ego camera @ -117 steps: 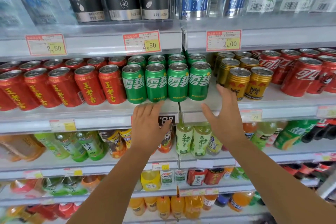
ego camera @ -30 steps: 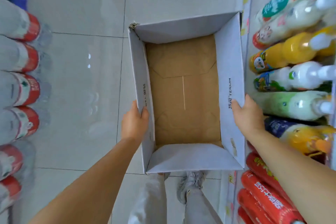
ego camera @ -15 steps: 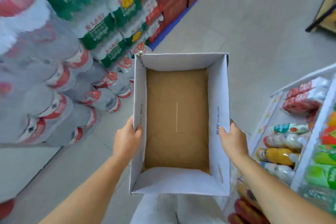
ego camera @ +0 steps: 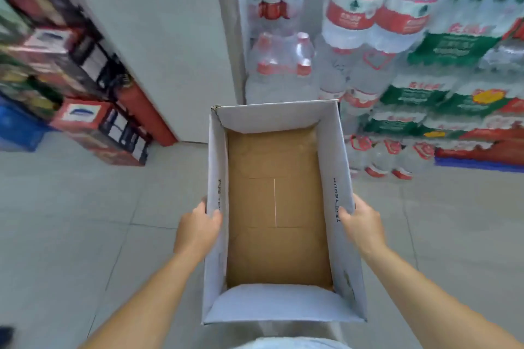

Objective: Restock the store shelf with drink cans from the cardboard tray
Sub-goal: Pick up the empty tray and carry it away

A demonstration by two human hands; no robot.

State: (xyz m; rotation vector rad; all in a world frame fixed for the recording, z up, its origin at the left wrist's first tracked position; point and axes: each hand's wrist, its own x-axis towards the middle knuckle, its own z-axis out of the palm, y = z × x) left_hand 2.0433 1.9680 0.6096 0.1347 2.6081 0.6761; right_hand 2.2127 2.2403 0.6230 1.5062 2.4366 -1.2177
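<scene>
the cardboard tray (ego camera: 218, 238) is held out in front of the person at about waist height, long sides running away from the body, its white walls standing up around a bare brown floor with no cans in it. the far left corner of the tray is slightly torn and ragged; the near wall sags inward a little.

beyond the far edge of the tray stands a white pillar (ego camera: 232, 22), and just right of that pillar are shrink-wrapped packs of water bottles (ego camera: 283, 65) stacked on the floor, red-labelled ones nearer the tray and green-labelled packs (ego camera: 442, 71) further right. the far right corner of the tray sits close to those stacks in the view. left of the tray the grey tiled floor (ego camera: 85, 221) lies open and wide as far as a pile of red and black cartons (ego camera: 93, 127) and a blue crate (ego camera: 17, 127) beside them. right of the tray the floor is also open below the bottle stacks.

the left hand (ego camera: 198, 231) clamps the tray's left wall about midway along, thumb hooked over the rim to the inside, fingers hidden on the outside. the right hand (ego camera: 361, 225) grips the right wall opposite, thumb over the rim likewise. both forearms are bare and reach forward nearly straight, angled in towards the tray.
</scene>
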